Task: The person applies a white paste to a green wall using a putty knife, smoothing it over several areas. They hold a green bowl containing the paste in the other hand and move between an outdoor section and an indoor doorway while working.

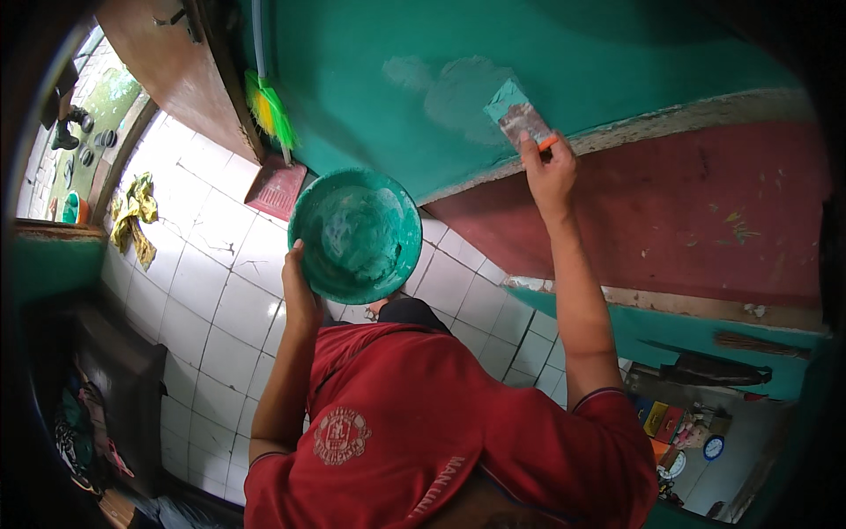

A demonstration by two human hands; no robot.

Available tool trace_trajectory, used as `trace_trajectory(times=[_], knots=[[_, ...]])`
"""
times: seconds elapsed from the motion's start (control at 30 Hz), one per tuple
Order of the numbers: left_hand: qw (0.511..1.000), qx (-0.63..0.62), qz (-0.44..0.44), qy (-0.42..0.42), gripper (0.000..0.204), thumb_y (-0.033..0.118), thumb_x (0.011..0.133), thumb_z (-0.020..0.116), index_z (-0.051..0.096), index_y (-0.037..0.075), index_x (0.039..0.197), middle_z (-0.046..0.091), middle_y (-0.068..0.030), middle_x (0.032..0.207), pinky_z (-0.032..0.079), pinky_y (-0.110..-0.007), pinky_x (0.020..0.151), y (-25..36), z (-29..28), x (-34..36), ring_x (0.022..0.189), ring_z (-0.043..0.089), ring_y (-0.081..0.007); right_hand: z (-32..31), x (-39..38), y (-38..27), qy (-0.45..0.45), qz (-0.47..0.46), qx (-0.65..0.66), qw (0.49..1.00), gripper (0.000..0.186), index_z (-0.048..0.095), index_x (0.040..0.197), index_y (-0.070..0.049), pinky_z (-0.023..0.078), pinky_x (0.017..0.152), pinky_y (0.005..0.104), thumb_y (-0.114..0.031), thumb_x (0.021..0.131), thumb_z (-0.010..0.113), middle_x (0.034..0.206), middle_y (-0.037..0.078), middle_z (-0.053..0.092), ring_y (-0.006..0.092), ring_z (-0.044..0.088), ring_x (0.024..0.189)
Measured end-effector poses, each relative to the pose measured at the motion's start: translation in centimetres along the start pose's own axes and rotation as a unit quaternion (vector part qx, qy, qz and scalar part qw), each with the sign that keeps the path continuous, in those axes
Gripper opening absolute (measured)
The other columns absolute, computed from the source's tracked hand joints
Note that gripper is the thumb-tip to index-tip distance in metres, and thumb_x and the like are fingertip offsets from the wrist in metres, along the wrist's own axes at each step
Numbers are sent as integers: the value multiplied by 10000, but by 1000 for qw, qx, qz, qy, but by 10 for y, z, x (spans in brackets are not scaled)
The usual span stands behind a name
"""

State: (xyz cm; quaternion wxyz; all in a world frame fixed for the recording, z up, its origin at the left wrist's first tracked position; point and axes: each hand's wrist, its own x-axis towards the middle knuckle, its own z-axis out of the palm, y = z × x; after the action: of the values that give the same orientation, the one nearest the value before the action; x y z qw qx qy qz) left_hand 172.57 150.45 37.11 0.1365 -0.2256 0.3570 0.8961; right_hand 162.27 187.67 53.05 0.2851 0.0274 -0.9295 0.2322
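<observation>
My left hand (300, 286) grips the near-left rim of a round green basin (411, 242), the thumb over its edge. Pale greenish putty (357, 225) is smeared over the inside of the basin. In my right hand (551, 181) is a putty knife (520, 119) with an orange handle, my fingers closed round it. Its wide blade, grey with dried putty and greener at the tip, lies against the green wall (352, 79). Beside the blade spreads a dull grey-green patch of putty (463, 93), with a smaller smear to its left.
A rough ledge (670, 115) runs along the wall above a dark red panel (634, 203). At left, a green and yellow broom (271, 110) and a red dustpan (275, 189) stand by a brown door (167, 62). A yellow cloth (135, 212) lies on white floor tiles (211, 264).
</observation>
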Motion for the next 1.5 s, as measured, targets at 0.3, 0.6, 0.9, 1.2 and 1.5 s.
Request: trace_trajectory(times=[0.3,0.6,0.9,1.2,1.5], knots=[[999,29,10,23,552,411,1023,495,536,-69,1293,610,-128,1235,455,-308,990,8,-5,5,1124,589,-192,9,33,-33,-20,-94,-83,992,233,540,775,13,469,605,450,-129,882,690,750,151,573,380,586,673],[996,88,11,15,575,424,1030,463,536,-89,1280,603,-137,1243,447,-316,993,23,-12,10,1130,574,-189,-7,46,-29,-7,-121,-136,983,212,513,765,14,449,603,459,-104,859,662,736,148,536,384,547,659],[997,70,19,16,572,422,1031,463,542,-90,1274,601,-137,1233,433,-304,999,22,-17,13,1125,567,-184,-20,45,-42,-65,-92,-97,989,288,521,754,-8,440,607,425,-165,894,717,725,138,541,343,530,645],[997,62,20,30,588,433,1031,472,539,-92,1288,600,-134,1244,427,-315,1020,14,-24,18,1154,560,-187,-21,56,-27,-73,-92,-148,982,263,552,817,6,452,639,451,-191,909,698,755,153,568,373,556,677],[997,67,21,15,572,424,1028,485,542,-78,1296,601,-131,1261,430,-318,1021,17,-20,16,1156,562,-186,-33,46,-37,-133,-73,-140,978,299,510,803,25,449,649,454,-188,919,685,791,174,557,382,545,694]])
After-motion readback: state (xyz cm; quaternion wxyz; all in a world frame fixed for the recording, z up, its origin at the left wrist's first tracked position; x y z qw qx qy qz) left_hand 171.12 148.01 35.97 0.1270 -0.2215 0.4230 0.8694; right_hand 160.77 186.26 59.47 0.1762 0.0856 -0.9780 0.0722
